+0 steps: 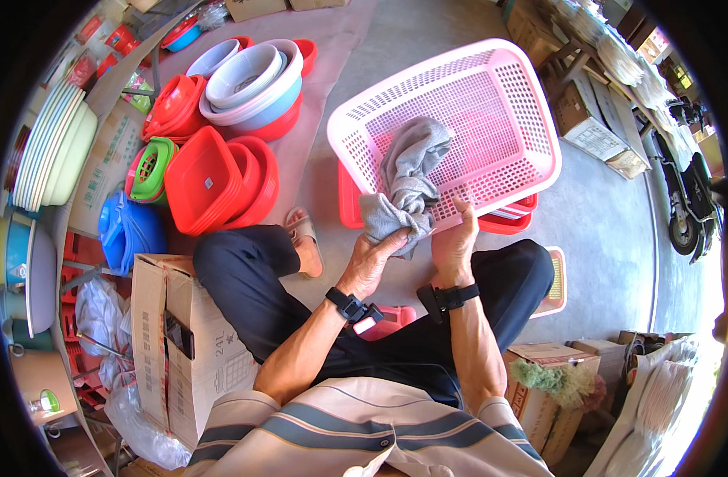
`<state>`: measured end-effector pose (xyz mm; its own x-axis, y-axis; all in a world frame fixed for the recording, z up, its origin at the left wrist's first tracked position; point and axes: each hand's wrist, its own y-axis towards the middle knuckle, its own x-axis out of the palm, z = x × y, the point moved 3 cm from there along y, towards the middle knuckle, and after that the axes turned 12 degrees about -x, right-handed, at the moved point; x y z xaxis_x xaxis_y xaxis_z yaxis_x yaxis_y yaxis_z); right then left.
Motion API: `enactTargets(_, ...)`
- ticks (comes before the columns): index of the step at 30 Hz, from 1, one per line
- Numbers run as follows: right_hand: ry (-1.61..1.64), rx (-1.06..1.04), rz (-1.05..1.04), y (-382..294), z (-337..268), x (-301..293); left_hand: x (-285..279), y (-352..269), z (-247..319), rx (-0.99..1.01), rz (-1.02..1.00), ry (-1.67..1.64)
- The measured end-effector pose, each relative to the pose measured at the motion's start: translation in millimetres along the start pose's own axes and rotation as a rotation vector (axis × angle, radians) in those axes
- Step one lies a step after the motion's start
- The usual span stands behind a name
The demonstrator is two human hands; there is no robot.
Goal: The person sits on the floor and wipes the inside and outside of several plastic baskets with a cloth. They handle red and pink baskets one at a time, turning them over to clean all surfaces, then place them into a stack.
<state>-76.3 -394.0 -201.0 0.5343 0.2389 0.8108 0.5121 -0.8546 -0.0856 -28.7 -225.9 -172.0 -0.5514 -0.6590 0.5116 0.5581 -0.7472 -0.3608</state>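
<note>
Between my knees I see a pink perforated plastic basket (459,128), tilted with its inside facing me. My right hand (456,244) grips its near rim, the thumb pressed over the edge. A crumpled grey cloth (414,161) is bunched in my left hand (373,259), next to the right one. Part of the cloth drapes over the rim and lies against the basket's inner wall. Beneath the basket sits a red plastic container (350,200), mostly hidden. More red and white rims (513,211) show under the basket's right side.
Stacked red basins (203,182), white and blue bowls (250,83) and blue dustpans (128,229) stand to my left. A cardboard carton (185,352) is beside my left knee. Another basket (553,283) lies by my right knee, with cartons (551,381) behind it. A scooter (683,197) stands far right.
</note>
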Motion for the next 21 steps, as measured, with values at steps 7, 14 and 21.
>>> enactTargets(7,-0.041,0.162,0.309,20,8,-31,5,-14,6,0.141,0.032,0.538)
enactTargets(14,0.317,0.514,0.175,-1,11,-34,9,-34,39,0.312,-0.136,0.677)
enactTargets(21,0.398,0.434,0.113,22,27,-49,3,-51,101,0.311,-0.115,0.548)
